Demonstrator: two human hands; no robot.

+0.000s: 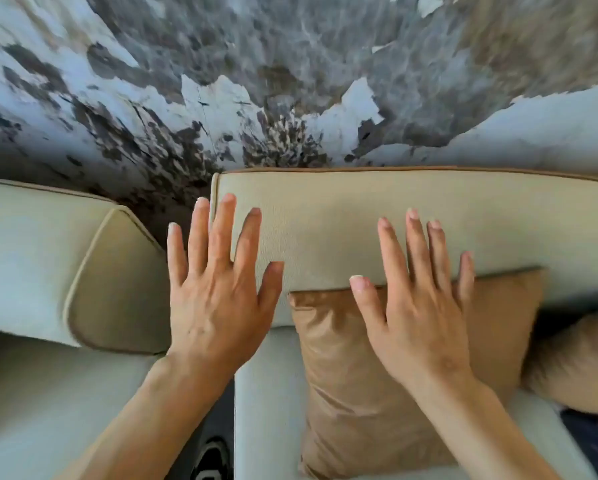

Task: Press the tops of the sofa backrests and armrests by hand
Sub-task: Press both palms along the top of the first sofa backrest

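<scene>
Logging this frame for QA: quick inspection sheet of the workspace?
Surface: cream backrest top, brown piping along its far edge.
Job's things: second backrest section at left, a gap between the two.
Clutter: tan cushion leaning on the backrest; another tan cushion at right.
Grippers: left hand and right hand flat, fingers spread, contact unclear.
Cables: nothing seen.
Surroundings: mottled grey-white wall; dark shoe below.

Soft, even daylight, no glare; wall (290, 81) streaked with motion blur, strong fisheye bending at edges; light source possibly from left.
</scene>
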